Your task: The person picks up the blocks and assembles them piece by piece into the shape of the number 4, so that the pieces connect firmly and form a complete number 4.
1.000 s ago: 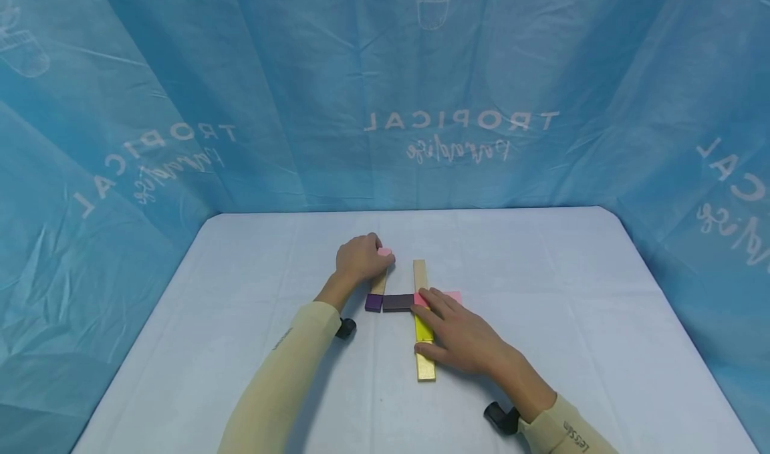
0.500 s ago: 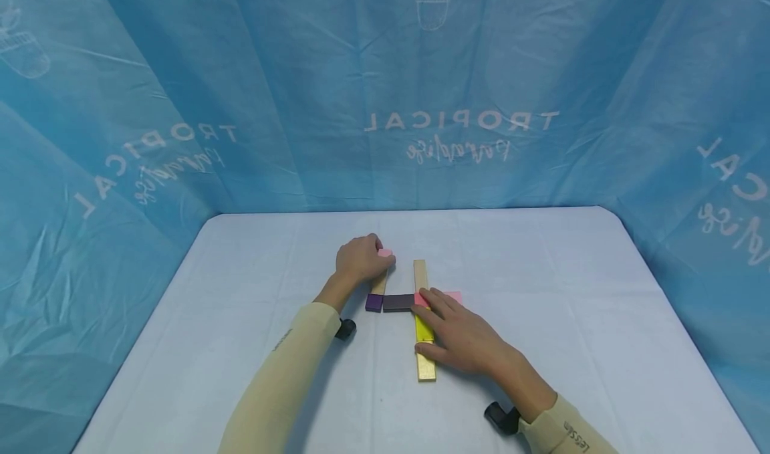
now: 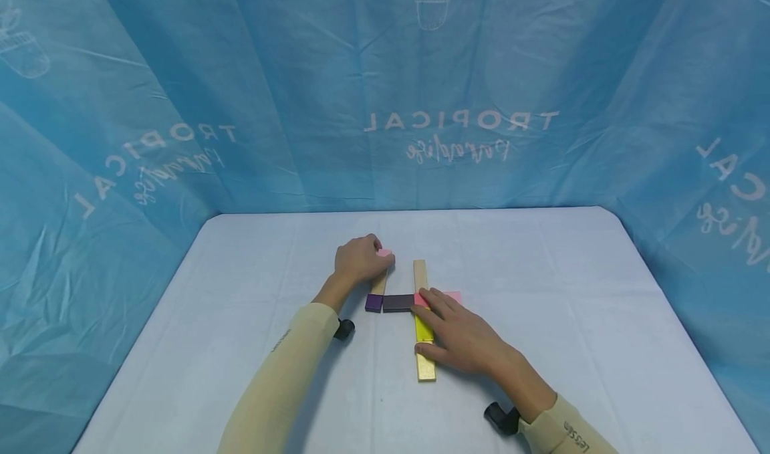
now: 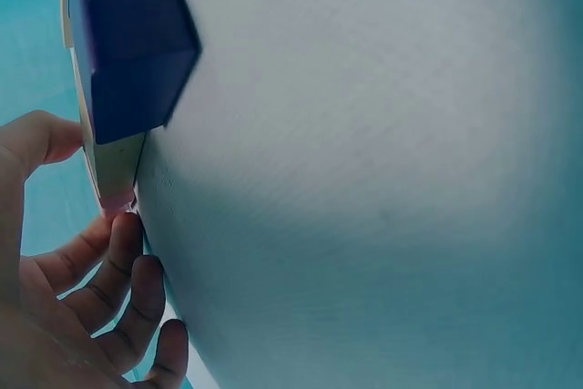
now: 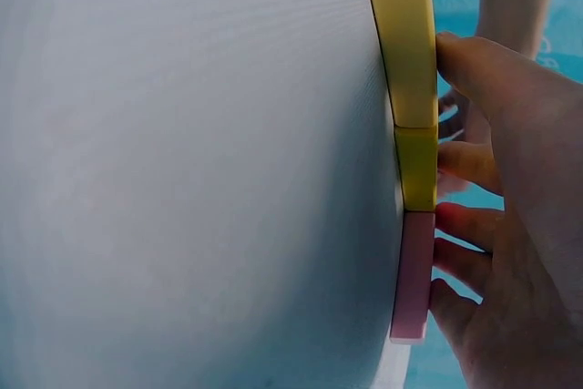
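Flat coloured blocks lie end to end on the white table. My left hand [image 3: 359,259] pinches a light pink block [image 3: 385,252] at the far end of a pale wooden block [image 3: 379,283], with a purple block [image 3: 373,303] at that strip's near end. A dark grey block [image 3: 398,303] sits between the purple one and a bright pink block [image 3: 420,299]. My right hand [image 3: 466,337] rests with extended fingers across the right-hand column, touching the bright pink block, the yellow block [image 3: 424,331] and the gold block [image 3: 426,370]. Its fingers partly hide a second light pink block [image 3: 454,296].
Another pale wooden block [image 3: 420,273] extends toward the back from the bright pink one. A white cloth covers the table [image 3: 240,253]. Blue printed curtains [image 3: 301,73] hang behind it and at both sides. A black wrist camera [image 3: 502,418] sits below the right hand.
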